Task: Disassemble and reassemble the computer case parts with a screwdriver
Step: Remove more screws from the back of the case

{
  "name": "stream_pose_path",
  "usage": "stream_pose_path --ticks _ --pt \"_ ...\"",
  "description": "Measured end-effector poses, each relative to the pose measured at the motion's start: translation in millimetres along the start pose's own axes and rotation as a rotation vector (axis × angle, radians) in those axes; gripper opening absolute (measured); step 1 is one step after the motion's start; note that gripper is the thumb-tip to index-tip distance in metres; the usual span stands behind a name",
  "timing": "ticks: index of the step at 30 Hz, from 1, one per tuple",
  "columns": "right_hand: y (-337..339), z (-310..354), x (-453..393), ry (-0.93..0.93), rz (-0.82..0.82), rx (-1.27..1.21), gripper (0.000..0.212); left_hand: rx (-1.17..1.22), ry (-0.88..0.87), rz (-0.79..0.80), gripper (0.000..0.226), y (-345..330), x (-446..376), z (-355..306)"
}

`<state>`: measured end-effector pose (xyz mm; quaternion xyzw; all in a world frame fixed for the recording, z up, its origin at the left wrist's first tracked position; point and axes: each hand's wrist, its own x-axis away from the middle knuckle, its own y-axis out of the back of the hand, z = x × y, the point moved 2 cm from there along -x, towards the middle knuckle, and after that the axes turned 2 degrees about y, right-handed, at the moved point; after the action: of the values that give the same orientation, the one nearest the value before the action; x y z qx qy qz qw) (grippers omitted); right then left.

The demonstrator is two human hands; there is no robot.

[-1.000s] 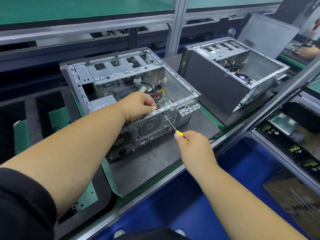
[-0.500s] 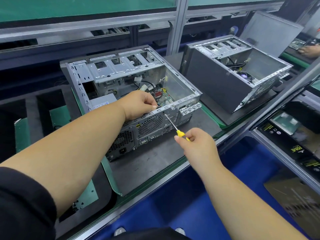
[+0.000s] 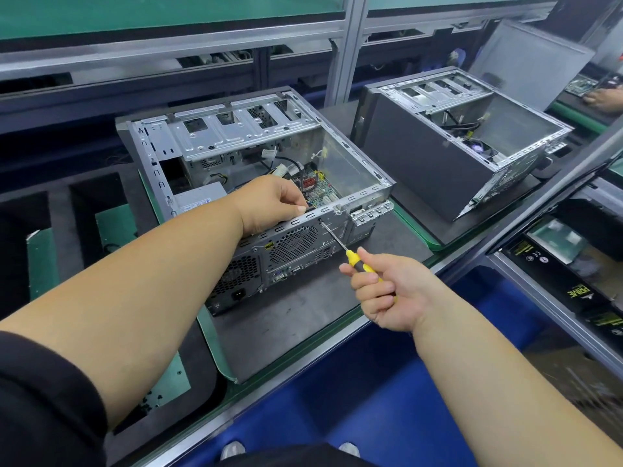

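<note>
An open grey computer case (image 3: 357, 156) lies on its side on a dark mat (image 3: 303, 318), its rear panel with fan grille facing me. My left hand (image 3: 273, 203) curls over the case's near top rail, fingers hooked inside by the motherboard. My right hand (image 3: 387, 291) grips a yellow-handled screwdriver (image 3: 357, 259). Its shaft slants up and left, and the tip touches the rear panel just right of the fan grille, near the top rail.
A second open case (image 3: 421, 163) stands on another mat to the right, with a loose side panel (image 3: 529, 65) leaning behind it. Black foam trays (image 3: 20, 251) lie at the left. Boxes sit on a lower shelf (image 3: 573, 264) at right. Another person's hand (image 3: 603, 96) shows at far right.
My right hand has turned on the screwdriver handle, so more of the yellow handle shows and the fingers have re-gripped. The left hand stays on the case rail.
</note>
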<state>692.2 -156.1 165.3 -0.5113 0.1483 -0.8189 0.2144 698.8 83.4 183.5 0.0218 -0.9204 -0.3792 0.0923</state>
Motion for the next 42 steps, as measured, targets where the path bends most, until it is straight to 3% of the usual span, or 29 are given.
stream_pose_path --ticks 3,6,8,10,12,13,15,18,21,26,29,32,35,40,42 --pt "4 0 -4 0.028 0.044 0.062 0.032 -0.001 0.003 -0.004 0.006 0 0 1" --pt "3 -7 -9 0.243 -0.127 0.299 0.025 0.007 0.009 -0.002 0.005 -1 -2 1" --pt "3 -10 -7 0.523 -0.34 0.654 0.03 0.013 0.018 0.007 0.006 -2 -3 2" --pt "0 -14 0 0.761 -0.582 1.166 0.037 0.023 0.023 0.009 0.006 -2 -3 4" --pt "-7 -18 3 0.874 -0.766 1.528 0.038 0.023 0.021 0.011 0.007 -2 -4 5" --pt "-10 -19 4 0.9 -0.794 1.593 0.036 0.024 0.02 0.01 0.006 -2 -4 5" --pt "-10 -17 1 0.899 -0.765 1.576 0.037 0.028 0.021 0.007 0.006 -2 -4 6" --pt "-7 -8 -1 0.846 -0.6 1.343 0.043 0.026 0.015 0.013 0.007 -1 -4 6" --pt "-6 0 -5 0.623 -0.431 0.898 0.039 0.041 0.012 0.03 0.009 0 -5 5" --pt "-2 2 -7 0.082 -0.064 0.15 0.035 0.039 0.005 0.031 0.007 0 -5 5" --pt "2 -1 -9 0.003 0.041 0.023 0.033 0.032 0.003 0.029 0.007 0 -5 5" --pt "1 -7 -12 0.078 0.004 0.128 0.034 0.019 0.014 0.019 0.006 -1 -5 6" --pt "2 -10 -12 0.295 -0.181 0.383 0.031 0.005 0.019 0.01 0.007 -2 -5 7" --pt "-3 -14 1 0.808 -0.658 1.343 0.045 0.025 0.018 0.011 0.007 -2 -5 8" --pt "-8 -15 4 0.88 -0.743 1.486 0.046 0.028 0.016 0.013 0.008 -2 -5 7"
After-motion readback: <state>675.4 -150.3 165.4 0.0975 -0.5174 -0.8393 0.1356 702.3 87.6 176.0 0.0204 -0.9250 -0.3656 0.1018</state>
